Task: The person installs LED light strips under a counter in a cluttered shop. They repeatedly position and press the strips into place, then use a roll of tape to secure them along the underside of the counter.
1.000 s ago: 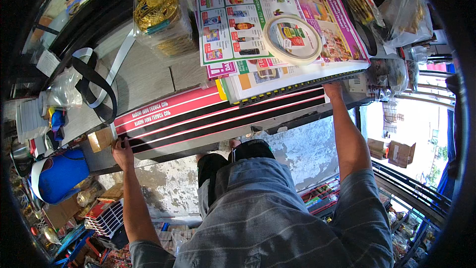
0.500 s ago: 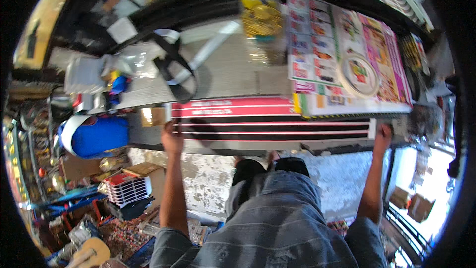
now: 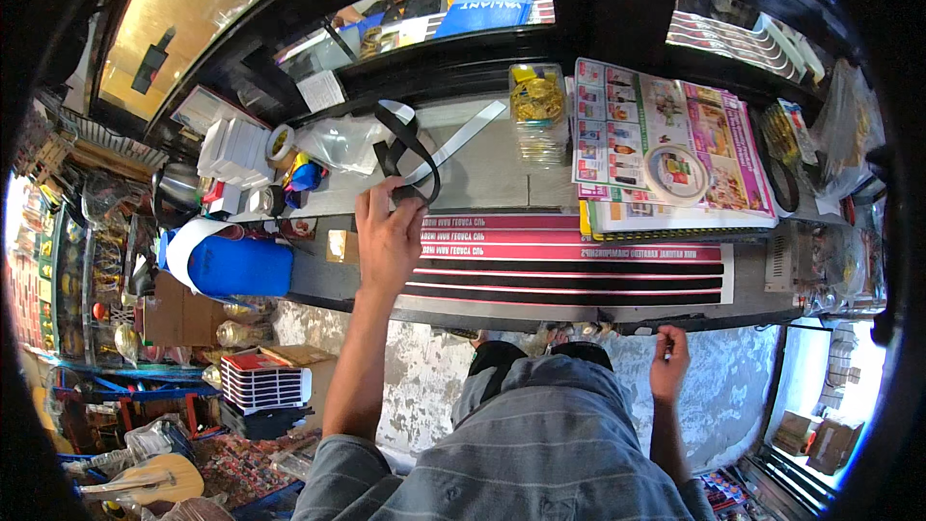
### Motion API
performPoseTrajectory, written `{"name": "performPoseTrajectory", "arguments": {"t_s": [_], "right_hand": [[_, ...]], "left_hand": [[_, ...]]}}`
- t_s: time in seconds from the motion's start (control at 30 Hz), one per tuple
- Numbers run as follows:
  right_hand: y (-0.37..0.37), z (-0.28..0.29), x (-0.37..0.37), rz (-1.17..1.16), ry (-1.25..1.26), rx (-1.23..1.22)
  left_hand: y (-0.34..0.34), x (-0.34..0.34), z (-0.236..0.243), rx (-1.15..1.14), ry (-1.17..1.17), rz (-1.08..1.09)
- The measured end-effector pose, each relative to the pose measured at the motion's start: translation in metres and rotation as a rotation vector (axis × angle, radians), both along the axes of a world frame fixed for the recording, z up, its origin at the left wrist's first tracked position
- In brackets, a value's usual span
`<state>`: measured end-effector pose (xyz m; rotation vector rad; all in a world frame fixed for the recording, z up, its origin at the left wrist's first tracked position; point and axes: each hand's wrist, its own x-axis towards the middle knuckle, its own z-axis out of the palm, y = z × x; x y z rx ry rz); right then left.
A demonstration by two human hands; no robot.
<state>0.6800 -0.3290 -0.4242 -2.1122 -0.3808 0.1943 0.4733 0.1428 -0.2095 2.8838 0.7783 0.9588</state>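
My left hand [image 3: 389, 236] is at the near end of a curled black strap [image 3: 417, 147], its fingers closed on the strap's lower loop. A flat white strip [image 3: 467, 142] lies slantwise beside that strap. Below and right of this hand, a printed sheet with red and black bands [image 3: 569, 268] lies along the bench; my left hand covers its left end. My right hand [image 3: 668, 364] hangs just off the bench's front edge, fingers loosely curled, with nothing visible in them.
Newspapers [image 3: 617, 116] with a tape roll [image 3: 677, 174] on them lie at the right. Near them stands a clear box of gold-coloured pieces [image 3: 537, 96]. A blue container [image 3: 236, 260] and white boxes [image 3: 236, 151] are at the left. People sit beyond the window opening.
My left hand has left the printed sheet's left end and moved up to the black strap. My right hand has let go of the sheet's right end and dropped toward me. The view has shifted.
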Motion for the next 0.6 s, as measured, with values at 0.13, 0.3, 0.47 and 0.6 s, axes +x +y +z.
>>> {"name": "performPoseTrajectory", "arguments": {"t_s": [0.13, 0.3, 0.47, 0.6], "right_hand": [[0.025, 0.036, -0.023, 0.090, 0.068, 0.078], [0.048, 0.082, -0.033, 0.296, 0.157, 0.130], [0.069, 0.149, -0.042, 0.521, 0.128, 0.264], [0.103, 0.200, -0.050, 0.731, 0.105, 0.509]], "left_hand": [[0.019, 0.002, 0.039, -0.227, -0.336, -0.109], [0.006, -0.053, 0.145, -0.598, -1.005, -0.412], [-0.059, -0.137, 0.260, -0.311, -0.926, -0.795], [-0.112, -0.174, 0.291, -0.305, -0.751, -0.945]]}}
